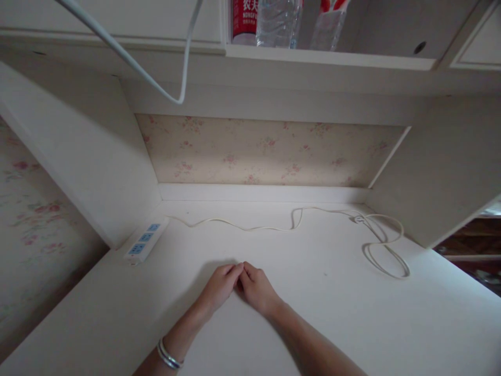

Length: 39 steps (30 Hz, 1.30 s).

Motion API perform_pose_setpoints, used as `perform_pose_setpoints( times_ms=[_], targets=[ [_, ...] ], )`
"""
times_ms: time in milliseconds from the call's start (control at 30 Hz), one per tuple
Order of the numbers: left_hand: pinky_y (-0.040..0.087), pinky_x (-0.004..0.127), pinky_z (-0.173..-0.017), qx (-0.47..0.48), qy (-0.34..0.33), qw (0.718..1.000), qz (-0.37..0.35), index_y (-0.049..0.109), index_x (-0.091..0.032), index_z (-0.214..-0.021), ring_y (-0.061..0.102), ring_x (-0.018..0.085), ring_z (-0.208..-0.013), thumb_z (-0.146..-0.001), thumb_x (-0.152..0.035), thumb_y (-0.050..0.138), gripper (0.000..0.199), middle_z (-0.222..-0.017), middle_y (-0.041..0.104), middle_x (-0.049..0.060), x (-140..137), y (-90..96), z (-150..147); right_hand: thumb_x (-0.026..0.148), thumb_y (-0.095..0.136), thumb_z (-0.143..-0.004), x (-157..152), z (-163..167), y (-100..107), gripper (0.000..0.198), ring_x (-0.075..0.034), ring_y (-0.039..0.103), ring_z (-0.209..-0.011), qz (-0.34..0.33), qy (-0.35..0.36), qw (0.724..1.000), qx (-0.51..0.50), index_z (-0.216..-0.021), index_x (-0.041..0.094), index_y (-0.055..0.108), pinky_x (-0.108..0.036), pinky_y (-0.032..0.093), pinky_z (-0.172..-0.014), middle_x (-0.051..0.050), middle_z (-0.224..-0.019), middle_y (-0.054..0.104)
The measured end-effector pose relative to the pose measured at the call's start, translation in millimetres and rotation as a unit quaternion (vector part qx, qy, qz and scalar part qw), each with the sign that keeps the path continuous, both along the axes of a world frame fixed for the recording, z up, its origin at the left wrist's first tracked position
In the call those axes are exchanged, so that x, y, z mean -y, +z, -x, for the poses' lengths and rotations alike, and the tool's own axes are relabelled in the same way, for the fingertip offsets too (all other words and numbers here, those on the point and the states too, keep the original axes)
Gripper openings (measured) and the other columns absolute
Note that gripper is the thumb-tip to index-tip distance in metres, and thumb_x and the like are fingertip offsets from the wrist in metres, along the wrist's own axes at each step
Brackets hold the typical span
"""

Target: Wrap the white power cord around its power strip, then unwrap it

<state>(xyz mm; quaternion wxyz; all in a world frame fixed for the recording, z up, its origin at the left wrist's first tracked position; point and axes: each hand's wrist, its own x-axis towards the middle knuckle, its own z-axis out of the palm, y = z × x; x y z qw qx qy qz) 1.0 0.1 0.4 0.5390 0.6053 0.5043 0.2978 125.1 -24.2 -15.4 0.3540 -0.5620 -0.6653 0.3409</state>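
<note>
My left hand and my right hand rest together on the white desk, touching at thumbs and fingertips. Both are closed, with the fingers curled under. Whatever may lie inside them is hidden from view. Silver bangles circle my left wrist. Left of the hands, against the side panel, lies a white power strip with blue socket faces. Its thin pale cord runs along the back of the desk to the right.
At the right, the cord ends in a loose coil near a plug. Side panels flank the desk. Overhead, a shelf holds clear plastic bottles and a red-labelled one. A white cable hangs down at upper left.
</note>
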Motion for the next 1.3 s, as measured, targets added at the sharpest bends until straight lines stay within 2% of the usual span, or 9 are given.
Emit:
perform_pose_setpoints(
  times_ms=[333,533,700,767,833,900,967,1067,1300],
  targets=[
    [0.023,0.024,-0.047,-0.014,-0.015,0.999,-0.025,0.041,-0.019,-0.052,0.032,0.010,-0.045,-0.080,-0.050,0.043,0.042,-0.043,0.036,-0.006,2,4.3,0,0.035,0.031,-0.093,1,0,0,0.033,-0.012,0.050,-0.060,0.004,-0.009,1.000,-0.014,-0.072,0.020,0.050,-0.022,0.034,-0.056,0.000,-0.065,0.057],
    [0.027,0.024,-0.053,-0.118,0.023,0.975,-0.185,0.046,-0.018,-0.053,0.040,0.012,-0.053,-0.083,-0.046,0.043,0.041,-0.051,0.043,-0.003,-14,5.6,19,0.041,0.032,-0.093,3,2,1,0.036,-0.012,0.046,-0.056,0.004,0.012,1.000,-0.002,-0.071,0.020,0.051,-0.023,0.032,-0.054,0.002,-0.060,0.052],
    [0.036,0.026,-0.062,-0.272,0.193,0.909,-0.251,0.054,-0.019,-0.069,0.052,0.016,-0.065,-0.086,-0.043,0.037,0.035,-0.066,0.056,0.001,-58,21.7,81,0.045,0.034,-0.092,0,5,-1,0.040,-0.012,0.044,-0.054,0.016,0.029,0.999,0.010,-0.063,0.020,0.048,-0.023,0.030,-0.051,0.002,-0.057,0.049],
    [0.039,0.030,-0.072,-0.376,0.235,0.851,-0.281,0.059,-0.016,-0.086,0.055,0.023,-0.084,-0.081,-0.040,0.045,0.029,-0.087,0.061,0.009,-75,28.7,112,0.045,0.034,-0.091,-1,6,-2,0.041,-0.011,0.044,-0.053,0.019,0.025,0.999,0.004,-0.063,0.020,0.048,-0.023,0.030,-0.051,0.003,-0.056,0.049],
    [0.039,0.037,-0.078,-0.480,0.286,0.774,-0.297,0.056,-0.015,-0.107,0.052,0.031,-0.100,-0.080,-0.042,0.046,0.040,-0.109,0.056,0.016,-89,32.1,142,0.046,0.035,-0.091,-3,7,-4,0.041,-0.011,0.044,-0.053,0.020,0.022,1.000,0.003,-0.062,0.020,0.049,-0.023,0.029,-0.051,0.003,-0.055,0.049],
    [0.040,0.042,-0.079,-0.544,0.294,0.729,-0.295,0.050,-0.014,-0.117,0.049,0.035,-0.105,-0.079,-0.046,0.045,0.050,-0.116,0.053,0.018,-99,30.2,168,0.046,0.035,-0.091,-4,9,-5,0.042,-0.011,0.044,-0.052,0.019,0.019,1.000,0.004,-0.062,0.020,0.050,-0.022,0.029,-0.051,0.003,-0.055,0.049],
    [0.042,0.042,-0.078,-0.579,0.267,0.731,-0.242,0.051,-0.012,-0.114,0.051,0.036,-0.103,-0.075,-0.050,0.047,0.055,-0.111,0.055,0.019,-108,23.5,190,0.047,0.035,-0.091,-4,9,-5,0.042,-0.011,0.044,-0.052,0.017,0.017,1.000,0.004,-0.062,0.019,0.051,-0.022,0.030,-0.051,0.003,-0.054,0.050],
    [0.044,0.038,-0.075,-0.580,0.207,0.773,-0.152,0.053,-0.011,-0.108,0.057,0.033,-0.096,-0.074,-0.052,0.047,0.054,-0.103,0.060,0.018,-116,10.8,210,0.048,0.035,-0.090,-2,9,-5,0.043,-0.011,0.044,-0.051,0.016,0.016,1.000,0.001,-0.062,0.020,0.051,-0.023,0.030,-0.051,0.003,-0.053,0.050],
    [0.045,0.034,-0.075,-0.467,0.236,0.833,-0.179,0.052,-0.014,-0.111,0.060,0.028,-0.093,-0.074,-0.050,0.048,0.052,-0.106,0.060,0.014,-106,8.5,196,0.050,0.036,-0.089,0,10,-5,0.043,-0.012,0.045,-0.052,0.005,-0.008,0.999,-0.038,-0.062,0.020,0.050,-0.023,0.031,-0.051,0.003,-0.054,0.049]
  ],
)
